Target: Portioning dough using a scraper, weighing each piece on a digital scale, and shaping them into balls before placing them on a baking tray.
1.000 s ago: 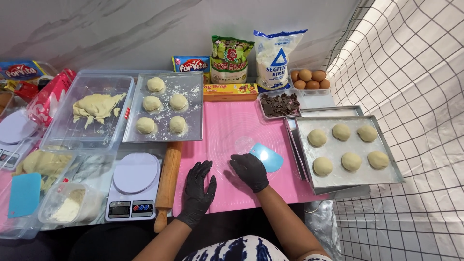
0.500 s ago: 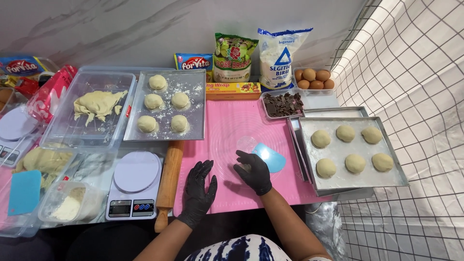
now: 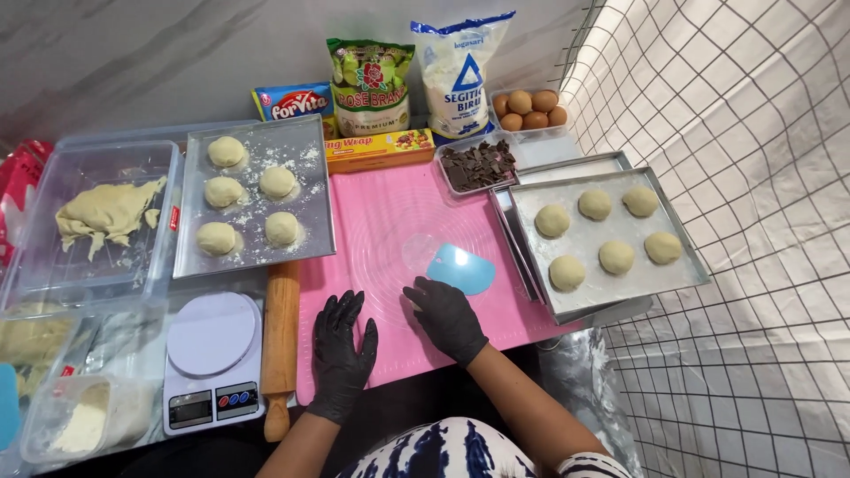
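Both gloved hands lay on the mat [image 3: 390, 221]: left hand [image 3: 343, 350] spread flat, right hand [image 3: 445, 317] cupped, perhaps rolling hidden dough beside the scraper [image 3: 462, 268].

Matt black gloves cover both hands on the smooth pink silicone mat [image 3: 390, 221], beside a wooden rolling pin [image 3: 281, 336] and shiny metal trays [image 3: 686, 265].

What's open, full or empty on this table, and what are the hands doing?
left hand: flat on pink mat, empty
right hand: cupped on the mat beside blue scraper
left tray: five dough balls, floured
right tray: six dough balls
scale: platform bare
clear tub: open, dough inside
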